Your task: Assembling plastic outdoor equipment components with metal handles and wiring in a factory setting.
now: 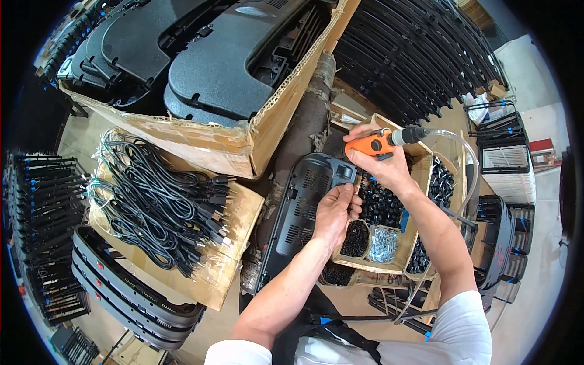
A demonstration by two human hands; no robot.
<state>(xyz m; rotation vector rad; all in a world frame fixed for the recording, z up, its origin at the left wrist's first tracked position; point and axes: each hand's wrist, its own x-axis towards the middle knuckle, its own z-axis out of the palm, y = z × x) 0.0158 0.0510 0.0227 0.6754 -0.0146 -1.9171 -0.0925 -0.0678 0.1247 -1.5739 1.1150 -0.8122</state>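
Note:
My right hand (pixel 389 167) is wrapped round an orange air-powered hand tool (pixel 369 145), with a clear hose running from its black connector. The tool's working tip is hidden. It is held above the far right end of a long black plastic housing (pixel 309 182) with vent slots and a squarish recess. My left hand (pixel 336 213) is at the housing's right edge, thumb and fingers drawn together. Whatever is between those fingers is hidden. Right beside it stands a divided wooden box (pixel 412 240) of small black parts (pixel 380 204) and silvery screws (pixel 383 244).
A cardboard box (pixel 176 137) of black moulded covers (pixel 222 67) stands at the far left. Nearer lie bundled black cables (pixel 164 201) on cardboard (pixel 243 210). Stacked curved black panels (pixel 137 292) are at lower left. The clear hose (pixel 468 152) loops down on the right, near black racks (pixel 420 55).

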